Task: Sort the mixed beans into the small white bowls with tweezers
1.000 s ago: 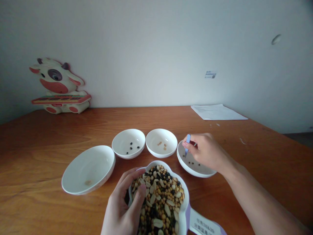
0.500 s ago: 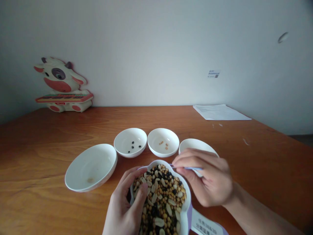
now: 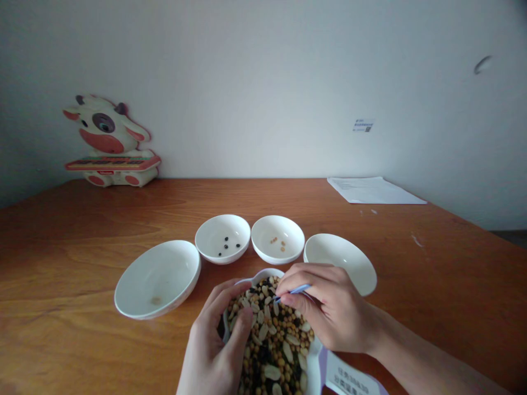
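Observation:
A white bowl of mixed beans and seeds [image 3: 274,343] stands at the near edge. My left hand [image 3: 216,345] grips its left rim. My right hand [image 3: 325,310] holds blue tweezers [image 3: 293,291], their tips down among the beans at the bowl's far side. Behind it stand white dishes: a wide one [image 3: 158,278] at the left holding one pale seed, a small one [image 3: 223,238] with a few black beans, a small one [image 3: 278,239] with a few yellow beans, and one [image 3: 341,262] at the right, partly hidden by my right hand.
A cow-shaped toy [image 3: 109,144] stands at the wall, far left. Sheets of paper [image 3: 375,190] lie at the far right of the wooden table [image 3: 82,230]. A labelled card [image 3: 349,379] lies beside the mixed bowl.
My right hand has drawn back from the right dish to the mixed bowl, bringing the tweezers' tips down into the beans. My left hand has stayed on the rim.

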Available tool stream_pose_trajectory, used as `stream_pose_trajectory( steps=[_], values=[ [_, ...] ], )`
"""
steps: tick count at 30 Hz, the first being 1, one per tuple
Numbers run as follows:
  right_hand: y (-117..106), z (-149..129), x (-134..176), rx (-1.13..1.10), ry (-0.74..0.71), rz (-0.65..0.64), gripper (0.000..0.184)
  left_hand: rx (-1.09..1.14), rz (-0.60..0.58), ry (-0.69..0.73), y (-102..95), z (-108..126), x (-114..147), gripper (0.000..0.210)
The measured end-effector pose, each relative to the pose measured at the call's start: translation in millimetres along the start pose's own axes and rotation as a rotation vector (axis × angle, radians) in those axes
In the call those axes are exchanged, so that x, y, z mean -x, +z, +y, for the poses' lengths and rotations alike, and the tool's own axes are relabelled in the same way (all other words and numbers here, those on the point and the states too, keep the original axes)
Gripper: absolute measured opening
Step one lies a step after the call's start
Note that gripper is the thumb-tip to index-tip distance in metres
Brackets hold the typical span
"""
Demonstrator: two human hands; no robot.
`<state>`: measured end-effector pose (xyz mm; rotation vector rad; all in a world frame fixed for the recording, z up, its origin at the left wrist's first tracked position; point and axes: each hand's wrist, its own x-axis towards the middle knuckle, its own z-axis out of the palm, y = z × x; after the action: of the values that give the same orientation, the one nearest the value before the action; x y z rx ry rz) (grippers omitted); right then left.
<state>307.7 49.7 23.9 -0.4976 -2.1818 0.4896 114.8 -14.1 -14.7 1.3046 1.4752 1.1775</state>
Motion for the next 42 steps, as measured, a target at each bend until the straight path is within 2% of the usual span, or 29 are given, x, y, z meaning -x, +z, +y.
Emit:
stream_pose_trajectory(
  steps=[17, 42],
  values=[
    [2.0, 0.0, 2.0, 0.032, 0.044, 0.039, 0.016, 0.028, -0.018, -0.018, -0.2, 2.1, 0.3, 0.041],
    [3.7, 1.2, 2.8, 0.016, 0.038, 0.019, 0.013, 0.020, -0.027, -0.018, 0.8, -2.9, 0.3, 0.042]
  ],
)
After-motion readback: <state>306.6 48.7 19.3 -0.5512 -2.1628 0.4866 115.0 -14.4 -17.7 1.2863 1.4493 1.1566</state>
